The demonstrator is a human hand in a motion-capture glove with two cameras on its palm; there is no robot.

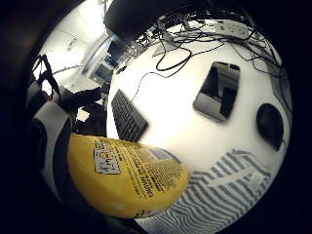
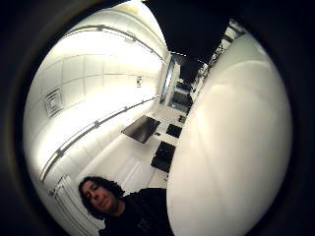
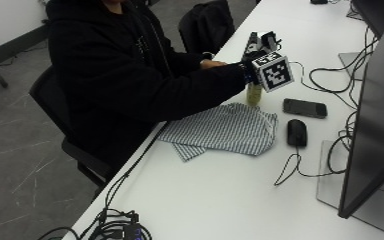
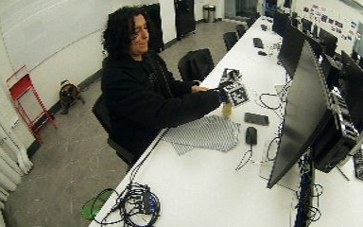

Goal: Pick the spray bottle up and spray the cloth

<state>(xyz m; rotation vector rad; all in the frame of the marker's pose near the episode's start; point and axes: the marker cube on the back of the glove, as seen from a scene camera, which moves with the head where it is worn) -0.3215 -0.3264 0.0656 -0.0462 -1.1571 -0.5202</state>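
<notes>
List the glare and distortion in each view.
Little finger side palm view: strong fisheye bends the table; the phone screen shows reflections. Thumb side palm view: bright ceiling, table edge bulging. Outside view: even light, faint shadow under the cloth.

The person wears a black hooded top with long sleeves and a black-gloved right hand.

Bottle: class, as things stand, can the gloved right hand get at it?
Probably yes. The right hand is already at the top of the yellow bottle, which stands on the table beside the cloth. Nothing lies between them. Whether its fingers grip it cannot be told.
</notes>
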